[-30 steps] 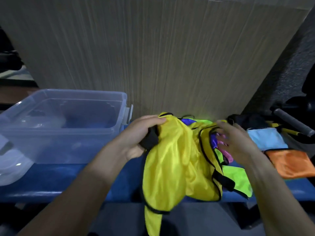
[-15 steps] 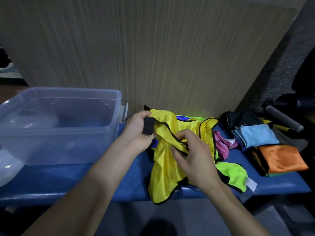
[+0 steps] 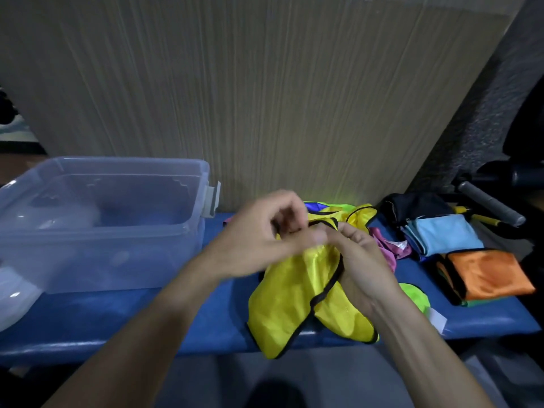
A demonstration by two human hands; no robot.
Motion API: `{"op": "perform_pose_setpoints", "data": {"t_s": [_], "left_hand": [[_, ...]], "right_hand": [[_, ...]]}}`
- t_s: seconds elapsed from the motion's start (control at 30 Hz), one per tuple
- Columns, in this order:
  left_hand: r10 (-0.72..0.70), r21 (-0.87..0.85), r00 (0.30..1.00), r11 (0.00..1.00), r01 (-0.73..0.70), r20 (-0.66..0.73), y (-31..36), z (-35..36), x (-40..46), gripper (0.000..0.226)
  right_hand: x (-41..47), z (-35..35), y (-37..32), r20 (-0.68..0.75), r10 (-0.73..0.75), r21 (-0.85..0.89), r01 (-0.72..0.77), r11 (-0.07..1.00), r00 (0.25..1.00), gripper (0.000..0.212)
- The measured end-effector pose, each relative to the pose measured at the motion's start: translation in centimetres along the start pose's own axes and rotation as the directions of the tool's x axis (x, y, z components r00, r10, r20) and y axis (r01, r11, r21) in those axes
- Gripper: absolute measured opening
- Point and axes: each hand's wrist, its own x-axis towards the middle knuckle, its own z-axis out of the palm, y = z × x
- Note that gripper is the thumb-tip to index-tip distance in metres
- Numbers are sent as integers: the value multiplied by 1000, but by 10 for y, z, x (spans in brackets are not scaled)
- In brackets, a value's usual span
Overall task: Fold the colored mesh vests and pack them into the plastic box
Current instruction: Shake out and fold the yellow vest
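Now we see both hands curled, left hand (image 3: 265, 234) and right hand (image 3: 357, 260) pinching the yellow vest (image 3: 297, 298) at its black trim. Vest hangs over the blue surface (image 3: 147, 319); plastic box (image 3: 100, 222) sits left.

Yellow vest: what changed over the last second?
The right hand left the pile and took hold of the yellow vest; the left hand moved right to meet it at the black trim. The plastic box and folded orange vest stayed put.
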Motion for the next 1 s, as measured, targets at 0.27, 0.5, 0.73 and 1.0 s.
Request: {"op": "perform_pose_setpoints", "data": {"t_s": [0.27,0.5,0.73,1.0], "left_hand": [[75,776,990,616,-138,117,-14,38,-17,47],[35,525,992,846,-95,124,-31,28,-14,24],[-388,-146,896,920,364,-217,-24,13,0,27],[-272,-293,805,947,129,-527,2,-9,1,18]], "right_hand": [[3,12,7,-29,87,70,-85,994,996,29],[10,5,3,-93,171,-7,-172,985,981,18],[24,-14,-12,-152,139,21,-137,990,979,11],[9,-28,-44,-344,-344,-97,331,938,874,13]]}}
